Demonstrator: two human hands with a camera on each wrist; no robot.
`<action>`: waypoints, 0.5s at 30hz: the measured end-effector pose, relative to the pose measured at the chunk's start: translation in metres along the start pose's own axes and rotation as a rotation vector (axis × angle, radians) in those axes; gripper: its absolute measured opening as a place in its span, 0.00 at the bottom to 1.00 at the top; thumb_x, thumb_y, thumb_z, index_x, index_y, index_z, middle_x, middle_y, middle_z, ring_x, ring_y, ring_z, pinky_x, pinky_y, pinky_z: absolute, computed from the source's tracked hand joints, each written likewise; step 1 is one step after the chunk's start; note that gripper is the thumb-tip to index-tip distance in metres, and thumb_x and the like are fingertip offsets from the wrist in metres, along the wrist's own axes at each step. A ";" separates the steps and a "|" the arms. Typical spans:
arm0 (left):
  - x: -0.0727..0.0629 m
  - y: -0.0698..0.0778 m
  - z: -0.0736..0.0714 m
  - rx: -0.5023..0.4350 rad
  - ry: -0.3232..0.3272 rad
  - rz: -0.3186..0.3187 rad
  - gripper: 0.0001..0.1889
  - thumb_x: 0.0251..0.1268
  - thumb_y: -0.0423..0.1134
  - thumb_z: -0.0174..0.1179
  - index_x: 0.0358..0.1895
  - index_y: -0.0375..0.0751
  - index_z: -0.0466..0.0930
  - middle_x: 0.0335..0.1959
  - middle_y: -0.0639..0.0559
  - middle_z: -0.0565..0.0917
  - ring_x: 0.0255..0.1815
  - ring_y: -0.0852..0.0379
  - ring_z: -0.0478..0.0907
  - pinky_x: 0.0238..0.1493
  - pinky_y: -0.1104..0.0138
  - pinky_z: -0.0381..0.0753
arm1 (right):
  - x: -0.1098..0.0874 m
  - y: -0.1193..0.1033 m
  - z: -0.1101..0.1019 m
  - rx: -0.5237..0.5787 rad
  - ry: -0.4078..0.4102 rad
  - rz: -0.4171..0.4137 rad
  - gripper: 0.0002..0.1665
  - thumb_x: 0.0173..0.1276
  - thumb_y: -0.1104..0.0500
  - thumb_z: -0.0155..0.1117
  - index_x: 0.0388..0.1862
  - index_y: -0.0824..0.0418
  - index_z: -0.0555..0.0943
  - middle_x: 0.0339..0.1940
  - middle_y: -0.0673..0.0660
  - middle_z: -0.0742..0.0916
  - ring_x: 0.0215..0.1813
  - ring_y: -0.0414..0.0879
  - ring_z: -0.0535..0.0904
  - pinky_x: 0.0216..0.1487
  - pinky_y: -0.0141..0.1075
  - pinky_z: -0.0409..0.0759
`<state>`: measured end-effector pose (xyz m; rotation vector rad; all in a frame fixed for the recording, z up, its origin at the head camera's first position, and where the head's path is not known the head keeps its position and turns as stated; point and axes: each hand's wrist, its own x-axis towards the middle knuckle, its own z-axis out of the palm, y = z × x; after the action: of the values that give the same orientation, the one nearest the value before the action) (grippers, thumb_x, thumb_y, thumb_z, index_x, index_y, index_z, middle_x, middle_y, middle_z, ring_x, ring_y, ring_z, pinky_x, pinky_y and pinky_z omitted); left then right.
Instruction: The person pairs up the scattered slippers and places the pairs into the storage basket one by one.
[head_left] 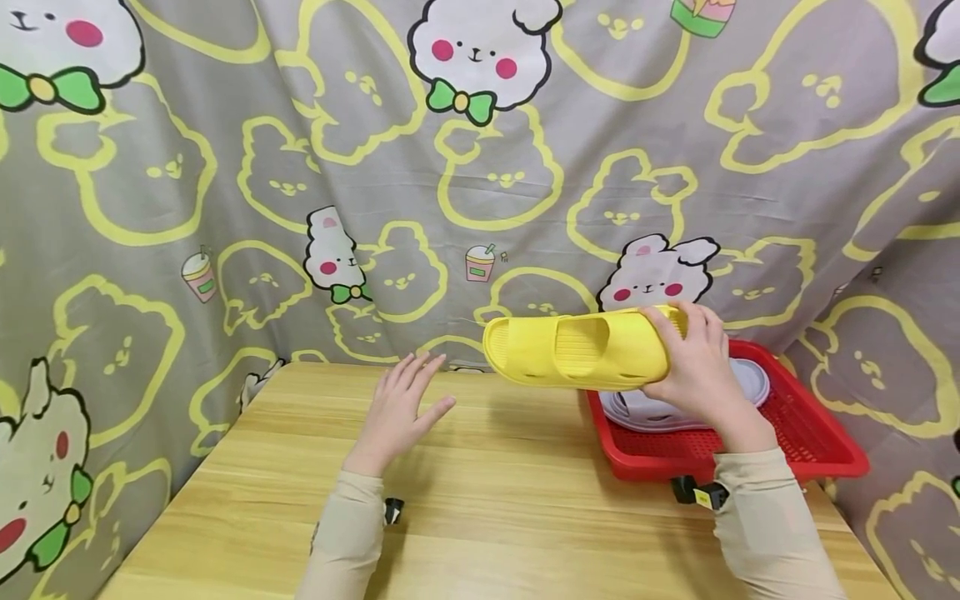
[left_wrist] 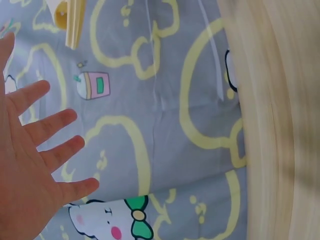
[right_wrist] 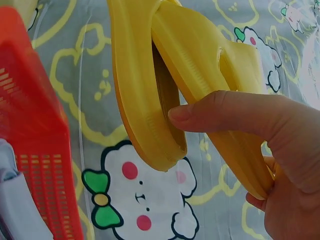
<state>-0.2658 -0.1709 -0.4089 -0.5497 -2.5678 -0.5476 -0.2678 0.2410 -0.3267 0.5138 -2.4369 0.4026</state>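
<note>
My right hand (head_left: pixel 697 367) grips a pair of yellow slippers (head_left: pixel 637 346) by one end, lifted over the left side of the red basket (head_left: pixel 645 468). In the right wrist view two yellow slippers (right_wrist: pixel 132 90) lean against each other, and the thumb of my right hand (right_wrist: pixel 280 135) presses inside the nearer one. Pale lavender slippers (head_left: pixel 652 417) lie in the basket, partly hidden behind the right hand and the yellow pair. Over the table to the left, my left hand (head_left: pixel 397 408) is raised with nothing in it. Its fingers are spread in the left wrist view.
The wooden table (head_left: pixel 480 508) reaches back to a grey curtain (head_left: pixel 390 183) printed with white and yellow cartoon figures. The basket stands at the table's right side, near the curtain. Black wrist devices (head_left: pixel 693 492) show beside both sleeves.
</note>
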 end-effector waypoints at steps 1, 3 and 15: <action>0.001 0.001 0.000 0.003 -0.004 0.003 0.35 0.68 0.63 0.52 0.75 0.59 0.57 0.75 0.48 0.64 0.76 0.40 0.57 0.72 0.36 0.53 | 0.000 0.001 -0.002 -0.005 -0.002 -0.001 0.61 0.28 0.63 0.84 0.66 0.52 0.65 0.64 0.71 0.63 0.65 0.71 0.52 0.54 0.67 0.57; 0.001 0.003 0.001 0.009 -0.010 0.018 0.35 0.68 0.63 0.51 0.75 0.59 0.57 0.75 0.47 0.64 0.76 0.40 0.57 0.72 0.36 0.53 | -0.002 0.003 -0.005 -0.012 -0.011 0.006 0.61 0.28 0.63 0.84 0.66 0.52 0.65 0.64 0.71 0.62 0.65 0.70 0.52 0.54 0.68 0.57; 0.005 0.012 0.010 0.048 -0.052 0.082 0.35 0.67 0.65 0.50 0.75 0.61 0.58 0.75 0.50 0.64 0.78 0.44 0.54 0.75 0.38 0.50 | -0.005 0.015 -0.025 -0.045 -0.006 0.010 0.59 0.28 0.64 0.83 0.65 0.54 0.65 0.64 0.72 0.62 0.65 0.72 0.51 0.53 0.69 0.57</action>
<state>-0.2677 -0.1550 -0.4109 -0.6576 -2.5872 -0.4478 -0.2584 0.2656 -0.3130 0.4848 -2.4494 0.3498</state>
